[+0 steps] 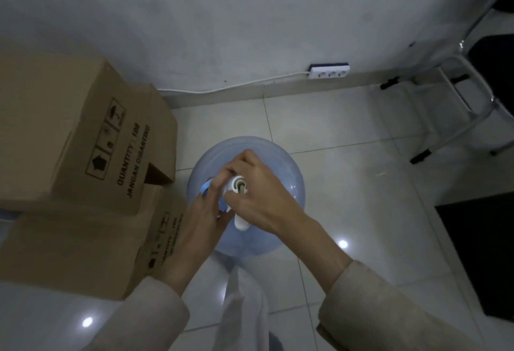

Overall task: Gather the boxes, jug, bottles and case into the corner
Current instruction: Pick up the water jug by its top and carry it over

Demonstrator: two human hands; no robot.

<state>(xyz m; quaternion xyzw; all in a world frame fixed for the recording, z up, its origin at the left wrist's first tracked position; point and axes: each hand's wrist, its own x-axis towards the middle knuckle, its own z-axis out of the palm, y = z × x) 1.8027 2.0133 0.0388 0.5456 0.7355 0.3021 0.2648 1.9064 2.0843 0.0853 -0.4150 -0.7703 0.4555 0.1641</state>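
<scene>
A large pale-blue water jug [281, 161] stands upright on the tiled floor, seen from above, with a white pump [240, 203] on its neck. My right hand [258, 192] grips the pump head from the right. My left hand [203, 211] holds the neck and its blue collar from the left. Just left of the jug, a cardboard box [83, 133] with black print sits stacked on a second cardboard box [83, 253], both against the wall.
A white power strip [329, 71] with its cable lies along the wall base. A metal-framed chair [459, 106] stands at the far right. A black mat [481, 253] covers the floor at the right edge. Glossy tiles surround the jug.
</scene>
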